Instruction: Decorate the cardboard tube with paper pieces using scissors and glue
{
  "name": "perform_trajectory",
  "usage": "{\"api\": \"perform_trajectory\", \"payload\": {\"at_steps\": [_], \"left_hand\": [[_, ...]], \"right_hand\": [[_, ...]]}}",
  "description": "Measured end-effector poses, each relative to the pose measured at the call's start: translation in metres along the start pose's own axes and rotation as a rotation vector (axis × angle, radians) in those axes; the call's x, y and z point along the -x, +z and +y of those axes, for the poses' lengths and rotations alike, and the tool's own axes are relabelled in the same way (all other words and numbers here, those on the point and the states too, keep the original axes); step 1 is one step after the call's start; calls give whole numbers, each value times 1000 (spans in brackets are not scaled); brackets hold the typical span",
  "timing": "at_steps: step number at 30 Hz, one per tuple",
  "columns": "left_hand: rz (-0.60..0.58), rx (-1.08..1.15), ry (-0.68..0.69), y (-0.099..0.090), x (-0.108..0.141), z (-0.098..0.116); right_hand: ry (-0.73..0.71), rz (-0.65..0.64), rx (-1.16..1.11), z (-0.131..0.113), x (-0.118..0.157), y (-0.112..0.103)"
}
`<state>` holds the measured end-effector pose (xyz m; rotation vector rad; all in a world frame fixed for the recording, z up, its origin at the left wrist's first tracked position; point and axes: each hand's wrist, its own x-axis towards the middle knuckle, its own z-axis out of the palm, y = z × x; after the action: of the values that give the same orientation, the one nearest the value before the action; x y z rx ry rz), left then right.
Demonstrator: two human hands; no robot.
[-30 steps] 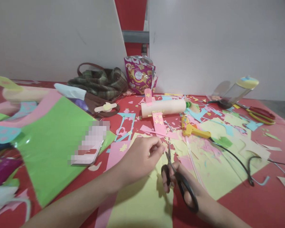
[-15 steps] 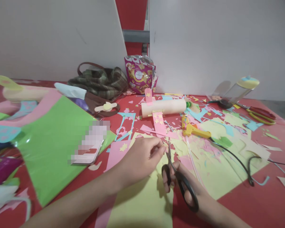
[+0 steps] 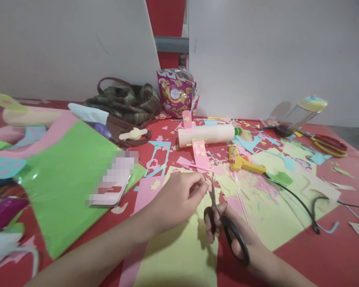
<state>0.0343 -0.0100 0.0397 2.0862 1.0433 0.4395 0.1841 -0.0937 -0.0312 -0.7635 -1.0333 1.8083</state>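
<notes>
My right hand has its thumb and fingers through the handles of black scissors, whose blades point away from me. Just left of the blades, my left hand is closed in a pinch; what its fingertips hold is too small to name. Under both hands lies a yellow paper sheet over a pink sheet. Small yellow stars rest on the pink sheet. Beyond the hands is a cream paper tube with a star-covered pink strip against it.
A yellow glue gun with a black cord sits on the right among paper scraps. A phone rests on green paper at left. Behind are a snack bag, a plaid bag and a clear container.
</notes>
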Motion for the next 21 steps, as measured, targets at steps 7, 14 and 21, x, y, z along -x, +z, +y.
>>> {"api": "perform_trajectory", "payload": {"at_steps": [7,14,21], "left_hand": [[4,-6,5,-1,0,1],[-11,-20,-8,-3,-1,0],[8,-39,-14,-5,-1,0]], "right_hand": [[25,12,36,-3,1,1],[18,15,45,-5,0,3],[29,39,59,-6,0,2]]}}
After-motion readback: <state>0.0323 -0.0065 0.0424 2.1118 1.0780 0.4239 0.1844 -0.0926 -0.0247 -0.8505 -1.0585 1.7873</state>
